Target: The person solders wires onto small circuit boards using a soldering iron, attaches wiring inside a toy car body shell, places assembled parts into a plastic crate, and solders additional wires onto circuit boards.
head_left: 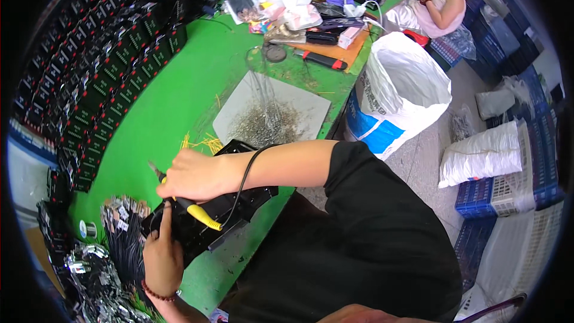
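A soldering iron [204,216] with a yellow handle is gripped in my right hand [194,176]. Its metal tip sticks out to the far left of the fingers, and its black cord loops over my right forearm. Under both hands lies a black casing [218,204] at the green table's near edge. My left hand [163,258] rests at the casing's left end, its index finger stretched onto it; the other fingers are curled, and whether they pinch anything is hidden. Beside it lies a bundle of black wires [122,227], with a solder spool [88,229] farther left.
Stacked black units [107,84] line the table's left side. A white board [299,104] strewn with metal bits lies beyond the casing, near a utility knife [323,60]. A white sack [388,93] stands at the table's right. Another person [442,12] sits at the far right.
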### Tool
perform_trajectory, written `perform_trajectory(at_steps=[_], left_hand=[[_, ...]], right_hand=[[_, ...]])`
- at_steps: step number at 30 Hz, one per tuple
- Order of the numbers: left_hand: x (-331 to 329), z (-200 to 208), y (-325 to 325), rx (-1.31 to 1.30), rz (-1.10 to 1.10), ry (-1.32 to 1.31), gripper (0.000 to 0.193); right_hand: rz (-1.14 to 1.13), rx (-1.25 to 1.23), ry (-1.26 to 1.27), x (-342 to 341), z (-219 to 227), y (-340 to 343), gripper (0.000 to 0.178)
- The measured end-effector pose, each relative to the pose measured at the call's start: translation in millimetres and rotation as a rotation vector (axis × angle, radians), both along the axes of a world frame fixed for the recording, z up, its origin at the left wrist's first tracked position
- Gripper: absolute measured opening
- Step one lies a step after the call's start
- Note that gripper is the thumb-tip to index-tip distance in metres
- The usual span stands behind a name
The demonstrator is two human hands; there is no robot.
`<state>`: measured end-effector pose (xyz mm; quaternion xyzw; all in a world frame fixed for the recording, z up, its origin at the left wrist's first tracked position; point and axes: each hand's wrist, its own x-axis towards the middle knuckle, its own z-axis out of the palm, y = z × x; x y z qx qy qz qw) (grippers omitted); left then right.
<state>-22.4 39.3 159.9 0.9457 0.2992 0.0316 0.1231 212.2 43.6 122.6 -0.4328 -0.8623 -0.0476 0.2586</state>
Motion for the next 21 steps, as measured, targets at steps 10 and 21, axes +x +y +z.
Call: perform_trajectory(at_steps=[10, 21], left_hand=[[-17.2, 4.3, 7.2, -0.291, -0.088, 0.019, 0.080], [-3.9, -11.5, -8.7, -0.317, 0.193, -0.321, 0.086]], right_hand=[[0.072, 0.016, 0.042, -4.4, -4.2, 0.2, 0.019], [0.064, 0.104, 0.117, -3.5, -7.1, -1.8, 0.015]])
